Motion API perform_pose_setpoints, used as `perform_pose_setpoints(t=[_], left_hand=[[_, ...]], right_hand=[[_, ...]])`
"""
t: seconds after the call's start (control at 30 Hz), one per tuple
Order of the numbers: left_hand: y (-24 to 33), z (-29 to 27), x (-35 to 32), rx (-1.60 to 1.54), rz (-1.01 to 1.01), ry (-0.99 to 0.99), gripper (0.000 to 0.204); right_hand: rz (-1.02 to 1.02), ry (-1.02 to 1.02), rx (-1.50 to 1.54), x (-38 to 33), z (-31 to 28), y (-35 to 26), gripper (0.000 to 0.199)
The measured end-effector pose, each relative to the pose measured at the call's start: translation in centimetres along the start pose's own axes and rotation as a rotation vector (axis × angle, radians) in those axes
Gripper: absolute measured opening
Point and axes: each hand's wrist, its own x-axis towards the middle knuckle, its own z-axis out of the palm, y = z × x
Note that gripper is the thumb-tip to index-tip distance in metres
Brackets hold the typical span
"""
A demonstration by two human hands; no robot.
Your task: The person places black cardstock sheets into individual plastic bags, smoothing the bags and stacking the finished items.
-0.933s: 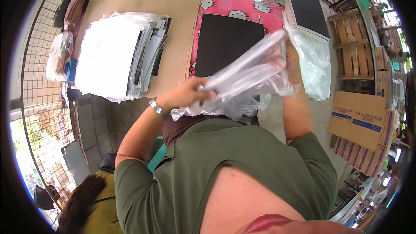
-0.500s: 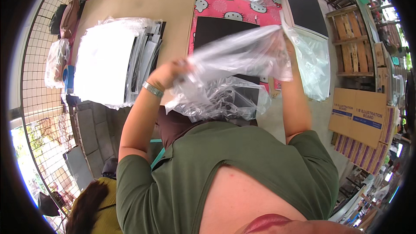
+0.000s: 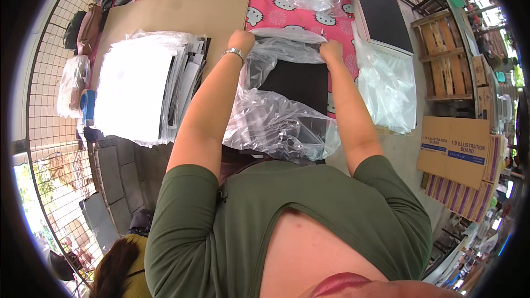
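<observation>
A clear plastic bag (image 3: 279, 116) is spread over a black board (image 3: 298, 85) on the pink patterned cloth (image 3: 265, 14). Its far edge is pinched by the left hand (image 3: 242, 40) and the right hand (image 3: 330, 51), both closed on it, arms stretched forward. A stack of bagged boards (image 3: 141, 85) lies left; another black board (image 3: 383, 14) and loose plastic (image 3: 386, 85) lie right.

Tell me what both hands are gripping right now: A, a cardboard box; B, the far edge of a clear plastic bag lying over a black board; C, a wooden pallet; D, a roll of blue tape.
B: the left hand and right hand each pinch the far edge of the clear plastic bag, which lies crumpled over the black board on the table.
</observation>
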Motion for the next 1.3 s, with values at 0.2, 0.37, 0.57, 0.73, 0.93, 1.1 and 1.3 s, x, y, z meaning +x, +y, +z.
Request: perform_pose_setpoints(t=[0.2, 0.37, 0.57, 0.73, 0.93, 1.1, 1.3], left_hand=[[4.8, -8.1, -3.0, -0.13, 0.097, -0.093, 0.029], [6.2, -20.9, -8.4, -0.413, 0.217, 0.129, 0.035], [10.3, -34.3, -19.0, -0.952, -0.035, -0.287, 0.013], [7.0, -31.7, -20.7, -0.951, -0.142, -0.49, 0.015], [5.9, -24.9, -18.2, -1.194, -0.195, -0.398, 0.019], [3.4, -17.6, -16.4, -1.505, -0.119, -0.406, 0.015], [-2.0, -3.2, -17.0, -1.762, -0.321, -0.386, 0.043]], right_hand=[[0.016, 0.069, -0.028, -0.5, -4.7, 0.0, 0.035], [0.093, -0.201, 0.883, -3.6, -20.1, -5.4, 0.025], [-0.309, -0.511, 1.278, -11.3, -32.5, -7.4, 0.037], [-0.346, -0.76, 1.547, -12.8, -28.7, -3.6, 0.035], [-0.166, -0.567, 1.961, -9.6, -21.8, 1.8, 0.035], [-0.166, -0.428, 2.017, -9.1, -12.5, 4.8, 0.03], [0.183, -0.299, 1.905, -9.8, -1.3, 6.5, 0.031]])
